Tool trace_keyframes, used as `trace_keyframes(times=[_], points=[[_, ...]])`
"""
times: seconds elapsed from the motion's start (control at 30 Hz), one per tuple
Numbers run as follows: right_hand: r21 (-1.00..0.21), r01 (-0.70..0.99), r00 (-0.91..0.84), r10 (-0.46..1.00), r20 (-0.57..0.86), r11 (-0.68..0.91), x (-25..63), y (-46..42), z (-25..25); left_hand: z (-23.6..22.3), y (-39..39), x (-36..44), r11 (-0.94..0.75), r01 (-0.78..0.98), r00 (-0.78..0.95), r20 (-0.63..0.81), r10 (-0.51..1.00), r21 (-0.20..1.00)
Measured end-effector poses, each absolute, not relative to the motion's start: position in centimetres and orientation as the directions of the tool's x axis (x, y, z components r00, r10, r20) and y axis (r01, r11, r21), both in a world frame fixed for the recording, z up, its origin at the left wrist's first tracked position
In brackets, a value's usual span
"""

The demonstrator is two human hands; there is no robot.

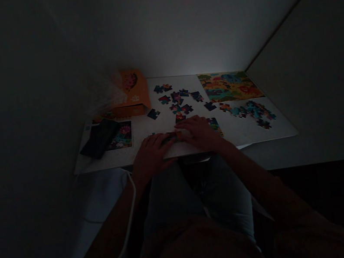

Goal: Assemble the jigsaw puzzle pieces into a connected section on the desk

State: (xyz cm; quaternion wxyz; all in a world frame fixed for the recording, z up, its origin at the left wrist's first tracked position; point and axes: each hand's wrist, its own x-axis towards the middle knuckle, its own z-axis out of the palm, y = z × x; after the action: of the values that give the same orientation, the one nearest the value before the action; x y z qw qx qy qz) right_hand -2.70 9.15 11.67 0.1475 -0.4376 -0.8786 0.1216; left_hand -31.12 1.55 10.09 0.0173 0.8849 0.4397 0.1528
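Observation:
At the front edge of the white table, my left hand (153, 152) and my right hand (202, 133) meet over a small orange and dark puzzle piece (179, 135). The fingers of both hands are closed on it, low against the tabletop; whether it is one piece or joined pieces is too dark to tell. Beside my right hand, partly covered by it, lies a colourful puzzle section (214, 125). A reddish puzzle piece (180, 117) shows just beyond my right fingertips. Several loose dark puzzle pieces (187, 109) are scattered farther back.
An orange box (135, 93) stands at the back left. In front of it a dark flat object (99, 139) overlaps a picture card (125, 136). An animal picture sheet (230, 85) lies back right, with a heap of pieces (256, 110) before it. A white cable (131, 219) crosses my left arm.

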Motion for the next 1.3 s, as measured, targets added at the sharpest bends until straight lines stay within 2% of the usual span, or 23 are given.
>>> trace_keyframes(times=[0.13, 0.27, 0.37, 0.57, 0.83, 1.0, 1.07, 1.17, 1.23, 1.3], points=[[-0.378, 0.803, -0.427, 0.887, 0.174, 0.461, -2.9, 16.7, 12.1, 9.9, 1.8, -31.2, -0.593, 0.789, 0.55, 0.25, 0.797, 0.157], [-0.245, 0.868, -0.425, 0.901, 0.086, 0.432, -3.5, 22.0, 11.9, 9.7, 1.7, -31.2, -0.56, 0.805, 0.507, 0.267, 0.82, 0.194], [-0.217, 0.868, -0.446, 0.894, 0.054, 0.446, -3.7, 23.8, 11.5, 9.8, 1.7, -31.1, -0.57, 0.795, 0.51, 0.278, 0.814, 0.209], [-0.247, 0.857, -0.456, 0.889, 0.045, 0.452, -3.2, 25.1, 10.2, 10.0, 1.5, -31.1, -0.578, 0.784, 0.517, 0.278, 0.81, 0.225], [-0.348, 0.805, -0.494, 0.868, 0.059, 0.481, -2.9, 25.7, 10.0, 9.8, 1.7, -31.1, -0.555, 0.807, 0.507, 0.246, 0.826, 0.201], [-0.448, 0.778, -0.461, 0.885, 0.069, 0.441, -3.2, 25.8, 10.8, 9.6, 1.8, -31.1, -0.554, 0.807, 0.51, 0.231, 0.828, 0.203], [-0.575, 0.715, -0.408, 0.905, 0.118, 0.397, -3.3, 25.4, 11.4, 9.6, 1.8, -31.2, -0.552, 0.809, 0.51, 0.225, 0.83, 0.203], [-0.828, 0.447, -0.28, 0.932, 0.229, 0.338, -3.1, 23.9, 12.6, 9.8, 1.8, -31.2, -0.553, 0.806, 0.51, 0.228, 0.83, 0.212], [-0.898, 0.282, -0.235, 0.932, 0.276, 0.337, -2.7, 22.3, 13.8, 9.9, 1.8, -31.2, -0.551, 0.804, 0.505, 0.232, 0.831, 0.225], [-0.916, 0.201, -0.215, 0.928, 0.306, 0.348, -2.1, 20.2, 15.1, 10.0, 1.7, -31.1, -0.547, 0.802, 0.498, 0.239, 0.834, 0.238]])
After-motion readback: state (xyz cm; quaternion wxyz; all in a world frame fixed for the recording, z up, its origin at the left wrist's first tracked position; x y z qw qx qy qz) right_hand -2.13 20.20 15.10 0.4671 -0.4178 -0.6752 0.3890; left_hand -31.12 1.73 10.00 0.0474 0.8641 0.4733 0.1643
